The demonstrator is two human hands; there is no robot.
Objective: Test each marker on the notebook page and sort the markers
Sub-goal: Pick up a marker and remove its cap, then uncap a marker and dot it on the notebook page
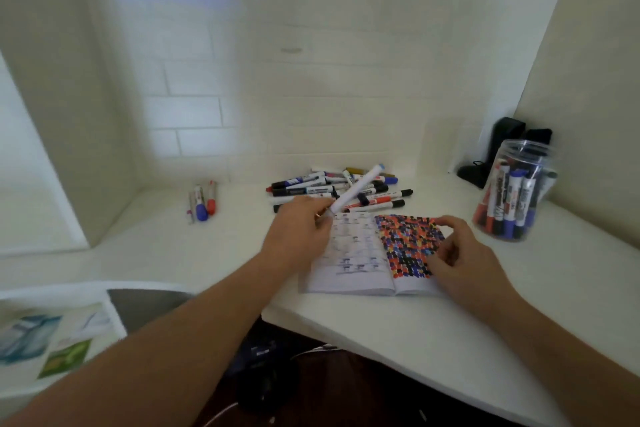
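Left hand (300,225): fingers pinch a white marker (356,189), raised and tilted over the notebook (360,253). Right hand (460,253): fingers curled, resting on the dotted right page. Notebook open on counter (398,329). Marker pile (332,189) behind it; three markers (202,204) left; jar (512,194) of markers right.

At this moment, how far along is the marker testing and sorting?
Partly done. The notebook's right page is dense with test marks, the jar holds several markers, and a small group lies apart. The left hand holds a white marker. A large pile remains.
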